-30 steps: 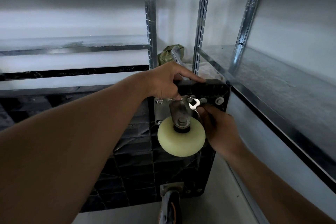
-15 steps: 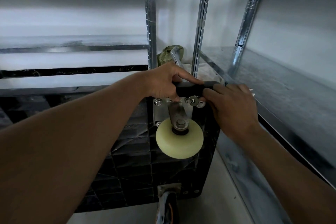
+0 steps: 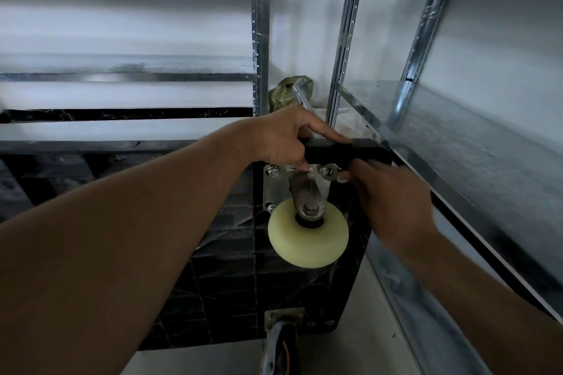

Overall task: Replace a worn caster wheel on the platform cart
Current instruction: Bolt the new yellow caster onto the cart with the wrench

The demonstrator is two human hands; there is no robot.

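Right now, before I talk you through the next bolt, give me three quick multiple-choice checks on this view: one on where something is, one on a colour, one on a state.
1. Relative to the upper wheel, the dark caster sits: A) above it; B) below it, at the cart's lower edge; C) level with it, to its left.
2. The upper wheel is: A) red; B) black; C) pale cream.
3. The left hand: A) hangs open, touching nothing; B) holds the upper wheel; C) grips the cart's upper edge.

Key:
1 B: it shows at the bottom of the view, under the wheel.
2 C: its pale face stands out against the black cart.
3 C: its fingers wrap over that edge.
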